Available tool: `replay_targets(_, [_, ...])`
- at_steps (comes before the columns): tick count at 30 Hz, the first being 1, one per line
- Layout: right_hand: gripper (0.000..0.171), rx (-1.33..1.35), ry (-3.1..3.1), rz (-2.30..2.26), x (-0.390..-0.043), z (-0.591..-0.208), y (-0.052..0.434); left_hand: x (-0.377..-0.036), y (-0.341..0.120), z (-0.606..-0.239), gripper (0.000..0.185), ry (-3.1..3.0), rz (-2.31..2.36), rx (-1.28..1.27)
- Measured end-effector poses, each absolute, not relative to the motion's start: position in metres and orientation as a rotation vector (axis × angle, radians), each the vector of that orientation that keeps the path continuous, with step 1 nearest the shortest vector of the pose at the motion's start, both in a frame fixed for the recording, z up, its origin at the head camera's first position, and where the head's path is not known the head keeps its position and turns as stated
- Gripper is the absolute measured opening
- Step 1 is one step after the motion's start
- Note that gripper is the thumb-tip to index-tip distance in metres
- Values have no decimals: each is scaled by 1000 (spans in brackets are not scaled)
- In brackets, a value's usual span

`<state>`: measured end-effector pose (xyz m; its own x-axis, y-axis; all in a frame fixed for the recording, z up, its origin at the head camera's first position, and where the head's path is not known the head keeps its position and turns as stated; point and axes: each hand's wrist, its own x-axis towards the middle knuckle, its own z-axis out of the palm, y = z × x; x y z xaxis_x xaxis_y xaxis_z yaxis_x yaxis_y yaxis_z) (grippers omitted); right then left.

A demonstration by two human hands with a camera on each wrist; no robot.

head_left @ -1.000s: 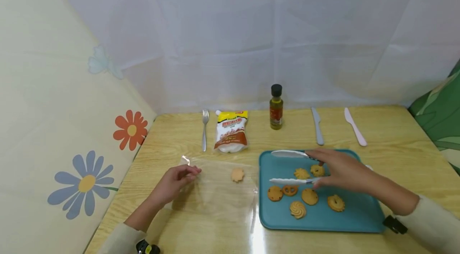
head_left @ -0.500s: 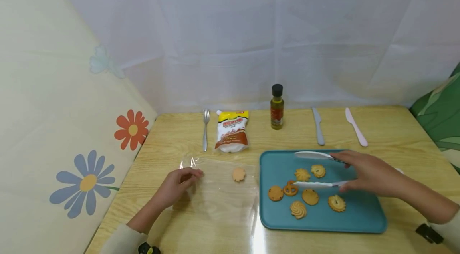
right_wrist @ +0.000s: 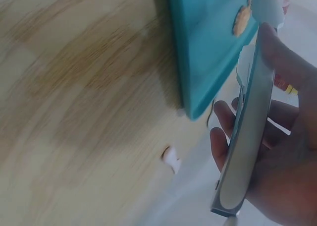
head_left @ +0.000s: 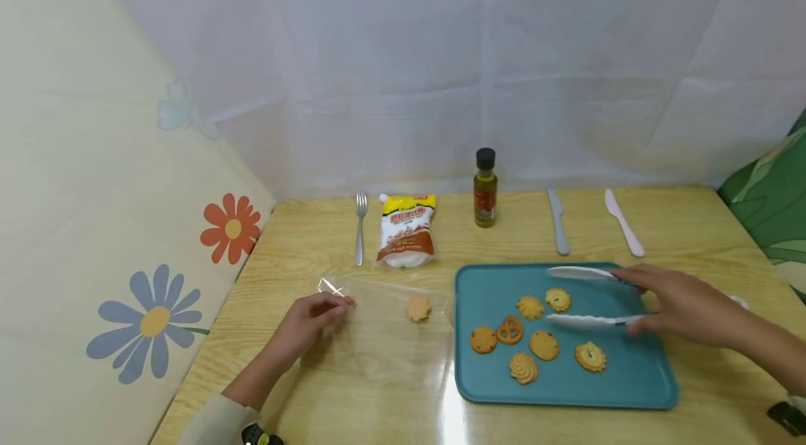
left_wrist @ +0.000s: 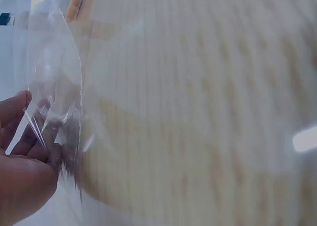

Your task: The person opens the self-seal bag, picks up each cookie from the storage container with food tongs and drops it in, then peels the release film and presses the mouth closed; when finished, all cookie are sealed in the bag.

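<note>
My left hand (head_left: 305, 329) pinches the left edge of a clear plastic bag (head_left: 378, 350) that lies on the table. Through the film, a flower-shaped cookie (head_left: 418, 307) shows near the bag's right side. In the left wrist view the film (left_wrist: 52, 62) bulges over the fingers. My right hand (head_left: 686, 305) grips white-tipped tongs (head_left: 585, 321), their two arms spread with nothing between them. They hover over the right half of a teal tray (head_left: 636, 385). Several cookies lie on it, among them a pretzel-shaped one (head_left: 509, 330), a swirled one (head_left: 522, 368) and a ring-shaped one (head_left: 590, 357).
Along the back stand or lie a fork (head_left: 359, 228), a white and brown pouch (head_left: 406, 231), a dark-capped bottle (head_left: 485, 193), a grey knife (head_left: 557, 222) and a pink knife (head_left: 624, 223). A white curtain (head_left: 390, 67) hangs behind the table.
My right hand has drawn the spread tongs rightward across the tray, away from the bag. The left hand stays at the bag's edge, where the film has shifted slightly.
</note>
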<state>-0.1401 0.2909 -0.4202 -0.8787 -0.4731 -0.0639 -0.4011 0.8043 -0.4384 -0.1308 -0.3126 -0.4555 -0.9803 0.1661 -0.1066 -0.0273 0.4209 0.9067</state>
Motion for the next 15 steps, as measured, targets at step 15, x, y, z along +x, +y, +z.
replay_targets(15, [94, -662, 2801, -574, -142, -430, 303, -133, -316, -459, 26, 2348, 1766, -54])
